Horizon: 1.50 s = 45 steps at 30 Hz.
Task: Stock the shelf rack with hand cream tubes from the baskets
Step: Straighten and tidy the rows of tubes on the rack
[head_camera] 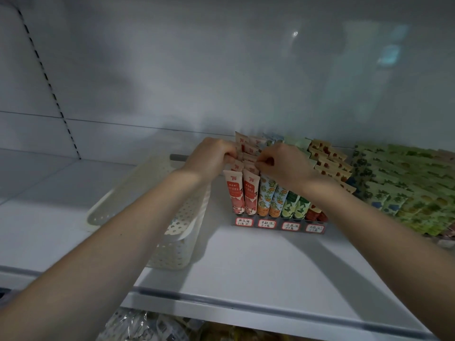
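Note:
A clear shelf rack (279, 226) with handwritten labels stands on the white shelf, filled with rows of upright hand cream tubes: pink-red tubes (243, 195) at left, then blue-orange, green and red ones. My left hand (209, 157) and my right hand (283, 163) both reach into the pink-red rows a few tubes back, fingers curled around the crimped tops of those tubes. Exactly which tubes each hand pinches is hidden by the fingers. A white perforated basket (170, 217) lies just left of the rack, under my left forearm.
A dense stack of green patterned tubes (406, 188) fills the shelf to the right of the rack. The white shelf front edge (246, 306) runs below my arms. Bagged goods (147, 328) show on the lower shelf. A slotted upright (49, 82) stands at far left.

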Each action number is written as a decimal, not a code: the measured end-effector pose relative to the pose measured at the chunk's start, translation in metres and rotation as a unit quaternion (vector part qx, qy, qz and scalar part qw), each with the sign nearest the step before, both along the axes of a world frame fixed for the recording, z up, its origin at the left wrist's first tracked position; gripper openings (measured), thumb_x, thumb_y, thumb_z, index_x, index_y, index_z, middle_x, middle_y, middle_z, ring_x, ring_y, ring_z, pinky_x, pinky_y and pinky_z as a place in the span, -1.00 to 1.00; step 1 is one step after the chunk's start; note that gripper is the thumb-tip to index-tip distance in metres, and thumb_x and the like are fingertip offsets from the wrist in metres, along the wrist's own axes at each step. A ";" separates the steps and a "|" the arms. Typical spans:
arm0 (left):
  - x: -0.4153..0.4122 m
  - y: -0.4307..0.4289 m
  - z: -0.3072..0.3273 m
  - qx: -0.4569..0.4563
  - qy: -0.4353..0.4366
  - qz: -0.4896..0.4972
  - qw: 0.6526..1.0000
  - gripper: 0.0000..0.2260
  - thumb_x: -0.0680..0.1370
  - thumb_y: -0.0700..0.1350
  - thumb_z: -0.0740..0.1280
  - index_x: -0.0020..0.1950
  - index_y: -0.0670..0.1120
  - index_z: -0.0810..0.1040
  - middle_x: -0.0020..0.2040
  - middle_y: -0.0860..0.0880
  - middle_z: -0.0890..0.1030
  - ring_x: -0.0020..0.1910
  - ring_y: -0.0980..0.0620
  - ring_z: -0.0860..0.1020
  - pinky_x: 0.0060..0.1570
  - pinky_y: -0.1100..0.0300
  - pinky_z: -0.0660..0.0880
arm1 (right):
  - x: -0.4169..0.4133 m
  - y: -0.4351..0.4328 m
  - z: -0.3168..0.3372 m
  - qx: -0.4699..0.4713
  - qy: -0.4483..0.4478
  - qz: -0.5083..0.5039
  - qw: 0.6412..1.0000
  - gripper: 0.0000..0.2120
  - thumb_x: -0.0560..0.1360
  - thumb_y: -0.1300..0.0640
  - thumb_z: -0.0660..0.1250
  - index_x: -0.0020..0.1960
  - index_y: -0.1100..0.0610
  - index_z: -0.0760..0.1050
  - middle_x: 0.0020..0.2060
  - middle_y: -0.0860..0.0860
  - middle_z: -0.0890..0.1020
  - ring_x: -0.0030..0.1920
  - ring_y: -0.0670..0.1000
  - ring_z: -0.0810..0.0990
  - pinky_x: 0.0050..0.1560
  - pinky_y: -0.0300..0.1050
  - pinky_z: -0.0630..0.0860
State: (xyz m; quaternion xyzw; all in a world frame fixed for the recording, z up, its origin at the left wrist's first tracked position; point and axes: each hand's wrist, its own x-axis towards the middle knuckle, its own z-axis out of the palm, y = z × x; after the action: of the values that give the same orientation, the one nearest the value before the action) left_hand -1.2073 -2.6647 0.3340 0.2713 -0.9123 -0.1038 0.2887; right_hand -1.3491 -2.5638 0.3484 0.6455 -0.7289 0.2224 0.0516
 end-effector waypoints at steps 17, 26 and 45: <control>-0.004 0.006 -0.008 -0.013 0.032 0.034 0.999 -0.85 0.55 -0.27 0.26 -0.07 -0.26 0.62 -0.11 -0.19 0.63 -0.11 -0.13 0.55 -0.17 0.18 0.35 | 0.002 0.001 0.001 -0.010 0.006 -0.007 1.000 -0.82 0.52 0.23 0.24 -0.08 0.22 0.61 -0.15 0.09 0.65 -0.20 -0.02 0.53 -0.13 -0.14 0.49; -0.006 0.008 -0.008 -0.013 0.038 0.038 0.998 -0.85 0.54 -0.29 0.25 -0.09 -0.26 0.61 -0.14 -0.14 0.63 -0.11 -0.13 0.57 -0.18 0.13 0.41 | 0.002 0.001 0.001 0.005 0.002 -0.020 1.000 -0.76 0.53 0.17 0.23 -0.13 0.30 0.59 -0.23 0.19 0.65 -0.30 0.07 0.57 -0.28 -0.12 0.49; -0.014 0.024 -0.012 0.042 0.065 0.063 0.995 -0.76 0.60 -0.27 0.11 0.08 -0.23 0.55 0.02 -0.18 0.60 -0.01 -0.09 0.54 -0.13 0.25 0.32 | 0.010 0.013 0.004 0.012 -0.040 -0.008 0.999 -0.75 0.47 0.05 0.37 0.10 0.13 0.56 0.00 0.03 0.60 0.02 0.03 0.55 0.07 -0.04 0.52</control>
State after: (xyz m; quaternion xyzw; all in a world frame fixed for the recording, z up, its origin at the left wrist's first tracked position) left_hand -1.2215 -2.6409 0.3221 0.3329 -0.8677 -0.1410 0.3413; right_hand -1.3388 -2.5506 0.3521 0.6305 -0.7383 0.2391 0.0161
